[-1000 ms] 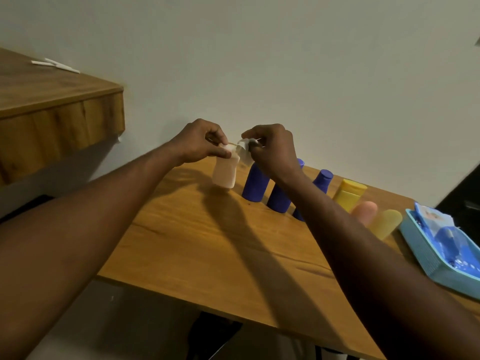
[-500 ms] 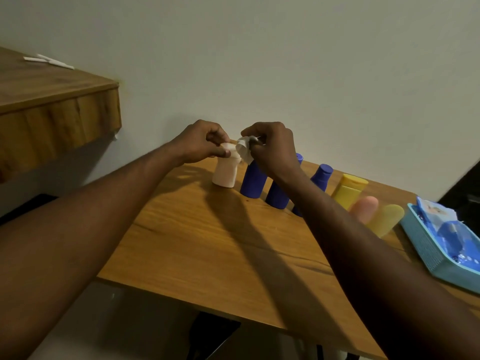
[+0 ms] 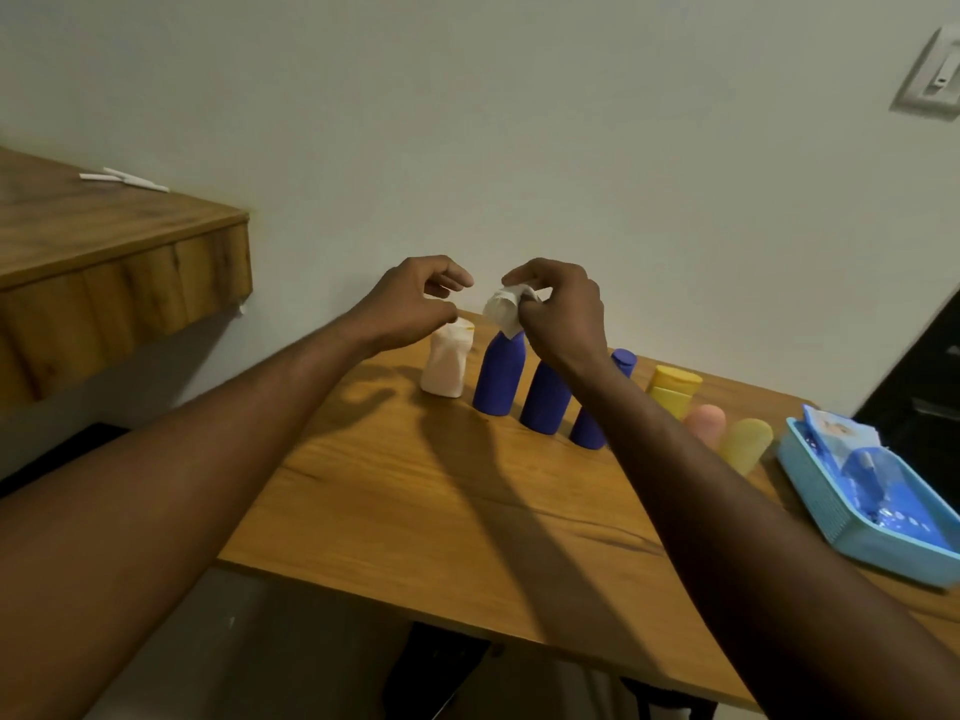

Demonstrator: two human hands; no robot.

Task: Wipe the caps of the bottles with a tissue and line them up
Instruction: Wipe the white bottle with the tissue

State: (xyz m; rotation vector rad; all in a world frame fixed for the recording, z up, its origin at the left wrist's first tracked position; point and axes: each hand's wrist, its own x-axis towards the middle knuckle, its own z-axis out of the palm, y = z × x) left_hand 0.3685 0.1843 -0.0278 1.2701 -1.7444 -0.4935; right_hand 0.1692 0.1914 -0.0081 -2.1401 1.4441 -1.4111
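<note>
The wooden table lies under both hands, and a blue basket sits well out beyond the right forearm. The row of bottles runs from beneath the left hand away past the right wrist. The white bottle comes first and the first blue bottle stands just beside it.

The left hand hangs just above the white cap, its fingers loosely curled round nothing. The right hand pinches the crumpled tissue directly over the blue bottle.

That cap looks next. It would go best with the left hand steadying the blue body while the tissue wraps the cap and twists gently, so the neighbours stay upright.
</note>
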